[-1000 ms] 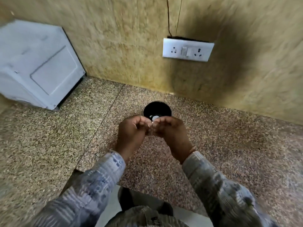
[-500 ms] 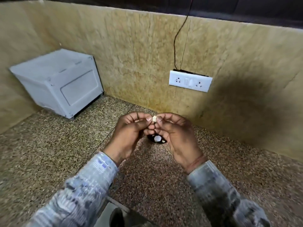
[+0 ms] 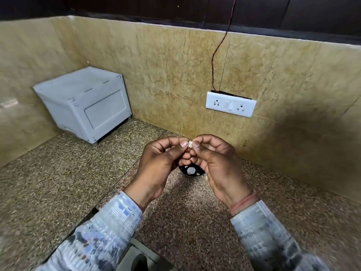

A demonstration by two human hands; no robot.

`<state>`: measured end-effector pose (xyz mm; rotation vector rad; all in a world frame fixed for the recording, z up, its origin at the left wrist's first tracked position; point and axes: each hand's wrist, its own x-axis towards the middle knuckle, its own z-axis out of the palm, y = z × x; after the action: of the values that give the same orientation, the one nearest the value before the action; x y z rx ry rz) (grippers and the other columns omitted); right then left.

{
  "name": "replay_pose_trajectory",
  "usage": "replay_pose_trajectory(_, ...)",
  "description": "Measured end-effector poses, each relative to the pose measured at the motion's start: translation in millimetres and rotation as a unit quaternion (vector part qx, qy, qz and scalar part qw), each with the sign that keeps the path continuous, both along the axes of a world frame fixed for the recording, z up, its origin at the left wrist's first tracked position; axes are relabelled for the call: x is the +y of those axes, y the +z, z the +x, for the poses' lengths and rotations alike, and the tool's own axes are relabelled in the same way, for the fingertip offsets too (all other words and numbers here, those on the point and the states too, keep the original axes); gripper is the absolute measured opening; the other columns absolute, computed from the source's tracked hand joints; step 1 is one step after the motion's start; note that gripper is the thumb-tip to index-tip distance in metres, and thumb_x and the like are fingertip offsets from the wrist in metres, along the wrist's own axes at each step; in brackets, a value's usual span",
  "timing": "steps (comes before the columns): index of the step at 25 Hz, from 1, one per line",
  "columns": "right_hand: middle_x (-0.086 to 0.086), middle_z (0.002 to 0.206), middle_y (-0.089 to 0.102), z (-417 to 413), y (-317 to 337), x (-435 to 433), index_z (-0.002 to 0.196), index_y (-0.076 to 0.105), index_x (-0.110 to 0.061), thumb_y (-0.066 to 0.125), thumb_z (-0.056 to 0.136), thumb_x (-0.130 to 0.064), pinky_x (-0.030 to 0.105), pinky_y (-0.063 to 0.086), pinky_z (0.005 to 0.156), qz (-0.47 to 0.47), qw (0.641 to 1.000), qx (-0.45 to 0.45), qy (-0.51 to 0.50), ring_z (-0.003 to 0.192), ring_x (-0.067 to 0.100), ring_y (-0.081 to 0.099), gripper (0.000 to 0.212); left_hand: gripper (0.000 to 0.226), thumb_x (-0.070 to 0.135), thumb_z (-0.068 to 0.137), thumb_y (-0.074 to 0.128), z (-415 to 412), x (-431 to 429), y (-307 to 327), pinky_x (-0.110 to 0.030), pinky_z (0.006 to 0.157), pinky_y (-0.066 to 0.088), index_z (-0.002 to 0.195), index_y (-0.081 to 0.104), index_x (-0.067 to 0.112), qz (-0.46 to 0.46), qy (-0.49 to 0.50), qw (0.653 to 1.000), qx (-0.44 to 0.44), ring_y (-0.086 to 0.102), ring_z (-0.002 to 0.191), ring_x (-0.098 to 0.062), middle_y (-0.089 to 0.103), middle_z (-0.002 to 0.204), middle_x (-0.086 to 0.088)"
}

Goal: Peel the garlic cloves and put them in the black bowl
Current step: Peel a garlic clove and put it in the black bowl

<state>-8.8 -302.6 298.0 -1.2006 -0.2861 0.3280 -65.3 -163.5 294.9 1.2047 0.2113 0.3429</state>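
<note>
head cam: both hands up over the granite counter point(image 3: 58, 192), left hand point(image 3: 162, 163) & right hand point(image 3: 216, 163) each pinching the same small garlic clove point(image 3: 189, 144) btwn thumb & fingertips. black bowl point(image 3: 192, 174) sits on the counter just below/behind them, mostly hidden, w/ pale bits inside, prob peeled cloves.

White box point(image 3: 82, 102), wall socket point(image 3: 230, 104), granite counter point(image 3: 58, 182)

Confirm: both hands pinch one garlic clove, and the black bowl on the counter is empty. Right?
Not empty. The head view shows pale pieces lying in the black bowl. The rest holds: the left hand and right hand both pinch one garlic clove, and the bowl is on the counter.
</note>
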Motion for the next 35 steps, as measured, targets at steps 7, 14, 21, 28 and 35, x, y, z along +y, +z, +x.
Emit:
replay_pose_trajectory(7, 0.008, 0.077, 0.064, 4, -17, -7, 0.084, 0.071, -0.01, 0.062, 0.096, -0.002, 0.032, 0.051, 0.062, -0.132, 0.985, 0.046, 0.096, 0.07, 0.018, 0.054, 0.017, 0.007, 0.0, 0.094, 0.07, -5, 24, -13, -0.037, 0.068, 0.062, 0.096, 0.077, 0.0, 0.255, -0.07, 0.964, 0.021, 0.072, 0.071, -0.026, 0.077, 0.082, -0.013)
replay_pose_trajectory(14, 0.01, 0.083, 0.07, 10, -53, 5, 0.087, 0.069, -0.011, 0.065, 0.095, -0.008, 0.034, 0.055, 0.062, -0.331, 0.934, -0.108, 0.083, 0.068, 0.012, 0.06, 0.01, 0.006, 0.007, 0.094, 0.073, -2, 47, -49, -0.034, 0.067, 0.063, 0.091, 0.079, 0.008, 0.353, -0.136, 0.922, 0.084, 0.075, 0.071, -0.02, 0.078, 0.078, -0.005)
replay_pose_trajectory(21, 0.005, 0.068, 0.069, 29, -174, 43, 0.076, 0.068, -0.014, 0.062, 0.077, -0.03, 0.05, 0.062, 0.068, -0.401, 0.915, -0.01, 0.034, 0.067, 0.026, 0.068, 0.017, 0.009, 0.0, 0.094, 0.068, 7, 74, -105, -0.031, 0.066, 0.062, 0.097, 0.075, -0.004, 0.059, -0.114, 0.971, 0.2, 0.073, 0.073, -0.024, 0.075, 0.085, -0.022)
replay_pose_trajectory(28, 0.007, 0.098, 0.078, 67, -294, 82, 0.091, 0.081, -0.018, 0.066, 0.088, -0.02, 0.03, 0.054, 0.085, -0.612, 0.788, -0.015, 0.064, 0.097, 0.03, 0.071, 0.015, 0.014, 0.0, 0.095, 0.067, 30, 117, -163, -0.029, 0.063, 0.063, 0.103, 0.071, -0.011, 0.021, -0.104, 0.955, 0.277, 0.074, 0.07, -0.023, 0.074, 0.086, -0.024)
replay_pose_trajectory(35, 0.002, 0.078, 0.076, 57, -286, 81, 0.081, 0.08, -0.017, 0.081, 0.085, -0.029, 0.029, 0.053, 0.068, -0.563, 0.822, 0.076, -0.032, 0.074, 0.02, 0.069, 0.012, 0.007, 0.006, 0.095, 0.07, 58, 139, -207, -0.052, 0.084, 0.058, 0.094, 0.077, 0.005, 0.025, -0.134, 0.938, 0.318, 0.073, 0.075, -0.03, 0.076, 0.085, -0.022)
